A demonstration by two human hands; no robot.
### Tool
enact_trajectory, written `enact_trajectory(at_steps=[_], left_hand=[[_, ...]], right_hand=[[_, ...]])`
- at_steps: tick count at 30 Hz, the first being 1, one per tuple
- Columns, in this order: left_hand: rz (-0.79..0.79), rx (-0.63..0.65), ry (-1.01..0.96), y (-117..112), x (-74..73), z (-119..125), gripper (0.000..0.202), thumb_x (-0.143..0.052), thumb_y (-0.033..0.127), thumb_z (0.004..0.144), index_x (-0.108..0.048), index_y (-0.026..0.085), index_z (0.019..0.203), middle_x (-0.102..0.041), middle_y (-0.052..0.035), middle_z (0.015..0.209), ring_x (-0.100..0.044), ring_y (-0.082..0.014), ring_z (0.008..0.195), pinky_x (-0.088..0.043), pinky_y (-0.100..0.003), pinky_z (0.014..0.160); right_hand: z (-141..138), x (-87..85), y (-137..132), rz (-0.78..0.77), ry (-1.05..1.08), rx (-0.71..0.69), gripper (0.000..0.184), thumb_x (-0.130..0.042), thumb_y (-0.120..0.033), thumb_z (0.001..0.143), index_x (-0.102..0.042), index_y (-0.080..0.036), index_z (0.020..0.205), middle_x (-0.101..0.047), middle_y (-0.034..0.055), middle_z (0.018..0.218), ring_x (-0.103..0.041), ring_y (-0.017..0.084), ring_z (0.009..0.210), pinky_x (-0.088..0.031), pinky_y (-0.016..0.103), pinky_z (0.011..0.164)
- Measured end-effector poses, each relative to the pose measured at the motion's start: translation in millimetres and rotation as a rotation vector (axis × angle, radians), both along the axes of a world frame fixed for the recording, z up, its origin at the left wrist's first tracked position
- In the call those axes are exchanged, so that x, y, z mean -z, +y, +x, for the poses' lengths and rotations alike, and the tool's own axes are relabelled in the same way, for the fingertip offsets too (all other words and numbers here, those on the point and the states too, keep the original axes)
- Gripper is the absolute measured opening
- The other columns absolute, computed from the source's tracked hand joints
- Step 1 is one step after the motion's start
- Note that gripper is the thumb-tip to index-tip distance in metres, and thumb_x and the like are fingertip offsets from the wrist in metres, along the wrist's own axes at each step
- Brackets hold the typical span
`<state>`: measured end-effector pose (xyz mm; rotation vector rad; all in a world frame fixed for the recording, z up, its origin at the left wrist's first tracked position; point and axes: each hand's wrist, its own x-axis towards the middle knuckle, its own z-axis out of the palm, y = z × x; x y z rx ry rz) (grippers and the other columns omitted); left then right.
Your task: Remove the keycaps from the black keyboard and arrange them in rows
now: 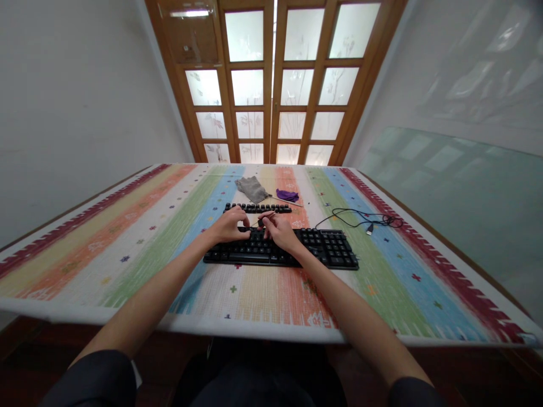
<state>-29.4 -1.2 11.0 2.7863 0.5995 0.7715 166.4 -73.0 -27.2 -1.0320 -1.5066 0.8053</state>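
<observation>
A black computer keyboard (335, 249) lies on the table in front of me. Over its upper left part, my left hand (230, 226) rests with the fingers curled and thumb and forefinger brought near each other; whatever they grip is too small to make out. To its right, my right hand (278, 230) pinches a small black keycap (260, 223) just above the keys. A thin, light-coloured stick runs close to the right fingers, and its ends are unclear. Beyond both hands, loose black keycaps (271, 208) form a row on the cloth.
A grey cloth or glove (251, 189) and a purple cloth (287, 195) lie farther back, with a thin rod (292, 202) beside them. The keyboard's cable (360, 213) coils to the right, ending in a USB plug (370, 229). A striped tablecloth (139, 265) covers the table.
</observation>
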Motion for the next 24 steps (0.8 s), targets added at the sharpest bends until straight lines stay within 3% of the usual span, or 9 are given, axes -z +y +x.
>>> enact_trajectory(at_steps=[9, 16, 20, 24], left_hand=[[-0.204, -0.051, -0.173, 4.4, -1.1, -1.9, 0.009, -0.070, 0.025, 0.068, -0.069, 0.018, 0.073, -0.067, -0.0013, 0.072, -0.054, -0.0144, 0.070, -0.042, -0.026, 0.064], [-0.351, -0.115, -0.266, 7.6, -0.1, 0.7, 0.017, -0.072, 0.033, 0.067, -0.071, 0.017, 0.074, -0.068, -0.0020, 0.072, -0.050, -0.0122, 0.063, -0.042, -0.025, 0.061], [-0.461, -0.107, -0.341, 11.4, -2.4, 3.3, 0.024, -0.072, 0.038, 0.069, -0.070, 0.015, 0.073, -0.065, -0.0018, 0.068, -0.050, -0.0114, 0.060, -0.041, -0.024, 0.057], [-0.469, -0.083, -0.325, 11.6, -6.4, 6.3, 0.023, -0.072, 0.037, 0.069, -0.069, 0.014, 0.074, -0.062, -0.0009, 0.064, -0.050, -0.0109, 0.059, -0.040, -0.024, 0.056]], right_hand=[[-0.1, -3.8, -1.2, -0.031, 0.187, 0.022, 0.047, -0.052, -0.063, 0.086, -0.054, -0.018, 0.098, -0.065, -0.0001, 0.069, -0.057, 0.010, 0.045, -0.041, 0.020, 0.039], [2.1, -6.5, -2.1, -0.041, 0.263, 0.054, 0.054, -0.052, -0.069, 0.083, -0.053, -0.018, 0.099, -0.067, 0.0011, 0.071, -0.057, 0.010, 0.045, -0.041, 0.021, 0.039], [0.3, -10.2, -5.8, -0.041, 0.298, 0.090, 0.056, -0.051, -0.071, 0.083, -0.052, -0.018, 0.101, -0.069, 0.0033, 0.074, -0.057, 0.010, 0.045, -0.043, 0.022, 0.041], [-0.5, -11.9, -6.5, -0.051, 0.358, 0.100, 0.057, -0.050, -0.073, 0.082, -0.051, -0.019, 0.100, -0.069, 0.0030, 0.073, -0.056, 0.010, 0.044, -0.044, 0.022, 0.042]])
